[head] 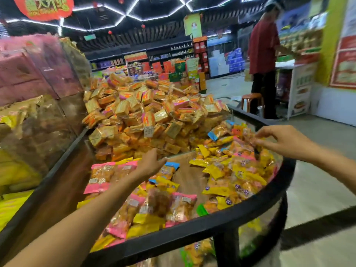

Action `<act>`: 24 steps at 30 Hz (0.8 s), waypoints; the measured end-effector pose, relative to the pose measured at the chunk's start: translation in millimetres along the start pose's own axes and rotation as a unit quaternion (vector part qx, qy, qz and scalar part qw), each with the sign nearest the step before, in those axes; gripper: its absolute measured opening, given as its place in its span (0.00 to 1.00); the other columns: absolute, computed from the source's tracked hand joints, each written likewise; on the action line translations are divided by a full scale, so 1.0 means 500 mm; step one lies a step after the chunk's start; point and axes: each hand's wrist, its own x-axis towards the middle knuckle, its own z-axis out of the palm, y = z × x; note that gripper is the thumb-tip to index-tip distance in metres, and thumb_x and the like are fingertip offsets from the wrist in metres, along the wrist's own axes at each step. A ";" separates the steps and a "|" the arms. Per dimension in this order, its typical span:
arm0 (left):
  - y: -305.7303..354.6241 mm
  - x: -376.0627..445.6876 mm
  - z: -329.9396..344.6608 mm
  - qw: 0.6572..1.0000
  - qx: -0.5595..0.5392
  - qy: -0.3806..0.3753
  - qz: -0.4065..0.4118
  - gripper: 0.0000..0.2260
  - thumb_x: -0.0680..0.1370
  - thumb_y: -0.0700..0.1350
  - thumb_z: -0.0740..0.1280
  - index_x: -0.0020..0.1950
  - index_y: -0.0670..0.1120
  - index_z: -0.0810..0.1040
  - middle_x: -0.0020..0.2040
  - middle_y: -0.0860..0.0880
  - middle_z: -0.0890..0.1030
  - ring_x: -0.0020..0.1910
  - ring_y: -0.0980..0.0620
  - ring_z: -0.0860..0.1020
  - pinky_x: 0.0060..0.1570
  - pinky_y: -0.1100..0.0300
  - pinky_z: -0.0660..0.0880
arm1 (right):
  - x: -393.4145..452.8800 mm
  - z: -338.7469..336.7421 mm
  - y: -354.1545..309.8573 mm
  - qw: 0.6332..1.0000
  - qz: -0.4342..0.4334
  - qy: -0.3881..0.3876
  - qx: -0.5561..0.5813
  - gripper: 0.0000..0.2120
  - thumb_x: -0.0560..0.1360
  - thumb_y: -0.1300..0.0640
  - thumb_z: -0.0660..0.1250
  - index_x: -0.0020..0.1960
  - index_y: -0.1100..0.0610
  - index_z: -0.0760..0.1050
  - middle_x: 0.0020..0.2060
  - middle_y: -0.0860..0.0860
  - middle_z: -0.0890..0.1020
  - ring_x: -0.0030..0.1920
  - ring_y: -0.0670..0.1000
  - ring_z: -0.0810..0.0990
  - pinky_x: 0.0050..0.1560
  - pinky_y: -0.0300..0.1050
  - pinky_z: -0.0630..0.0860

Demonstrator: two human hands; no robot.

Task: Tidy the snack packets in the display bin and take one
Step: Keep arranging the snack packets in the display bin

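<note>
A display bin with a curved black rim (227, 218) holds loose snack packets (237, 170) with yellow, pink and blue ends, heaped at the right and near front, with bare brown floor (188, 178) in the middle. My left hand (149, 164) reaches over the pink and yellow packets at the bin's back left, fingers relaxed, holding nothing that I can see. My right hand (277, 138) hovers over the right heap, its fingertips pinching the top of a packet (250, 140) there.
Behind a clear divider (154, 126) lies a tall pile of orange and gold square packets (150, 106). Clear bins (38, 112) of other snacks stand at the left. A person in a red top (264, 54) stands by a counter at the right, beside a small red stool (251, 102).
</note>
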 end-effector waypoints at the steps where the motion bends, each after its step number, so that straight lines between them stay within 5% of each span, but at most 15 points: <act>1: 0.050 0.012 0.023 0.999 -0.027 -0.020 0.030 0.12 0.79 0.48 0.64 0.53 0.39 0.76 0.50 0.41 0.79 0.51 0.43 0.77 0.47 0.52 0.71 | -0.012 0.002 0.010 1.000 -0.006 -0.005 -0.010 0.09 0.76 0.57 0.68 0.54 0.58 0.81 0.50 0.53 0.83 0.49 0.51 0.80 0.50 0.46 0.70; 4: 0.180 0.016 0.087 0.986 -0.077 -0.099 0.109 0.15 0.80 0.51 0.61 0.38 0.43 0.72 0.32 0.46 0.71 0.33 0.50 0.70 0.36 0.55 0.63 | -0.048 0.009 0.037 1.000 -0.018 -0.020 -0.013 0.08 0.76 0.54 0.68 0.51 0.57 0.81 0.43 0.47 0.81 0.38 0.42 0.74 0.39 0.38 0.64; 8: 0.271 -0.031 0.155 0.960 -0.139 -0.206 0.130 0.20 0.79 0.59 0.61 0.37 0.44 0.70 0.34 0.45 0.65 0.32 0.51 0.64 0.30 0.60 0.59 | -0.078 0.014 0.061 1.000 -0.020 -0.012 -0.003 0.10 0.78 0.54 0.65 0.50 0.59 0.82 0.47 0.52 0.83 0.48 0.52 0.79 0.46 0.42 0.69; 11: 0.287 -0.058 0.191 0.953 -0.133 -0.238 0.128 0.21 0.76 0.57 0.67 0.32 0.47 0.63 0.29 0.49 0.61 0.28 0.54 0.60 0.29 0.60 0.55 | -0.083 0.016 0.069 1.000 -0.026 -0.004 0.008 0.11 0.78 0.54 0.64 0.50 0.59 0.82 0.48 0.51 0.83 0.50 0.51 0.79 0.48 0.42 0.70; 19: 0.303 -0.083 0.188 0.947 -0.194 -0.241 0.089 0.16 0.73 0.46 0.73 0.37 0.48 0.65 0.33 0.53 0.67 0.32 0.59 0.65 0.27 0.70 0.63 | -0.092 0.020 0.067 1.000 -0.009 0.004 0.021 0.11 0.79 0.51 0.63 0.52 0.55 0.81 0.49 0.48 0.82 0.50 0.47 0.77 0.48 0.41 0.70; 24: 0.280 -0.077 0.136 0.935 -0.291 -0.189 0.070 0.14 0.70 0.44 0.75 0.48 0.40 0.75 0.42 0.50 0.78 0.42 0.54 0.77 0.38 0.64 0.74 | -0.096 0.008 0.042 1.000 -0.006 -0.009 0.018 0.09 0.78 0.51 0.64 0.53 0.53 0.80 0.49 0.45 0.80 0.47 0.45 0.76 0.47 0.41 0.70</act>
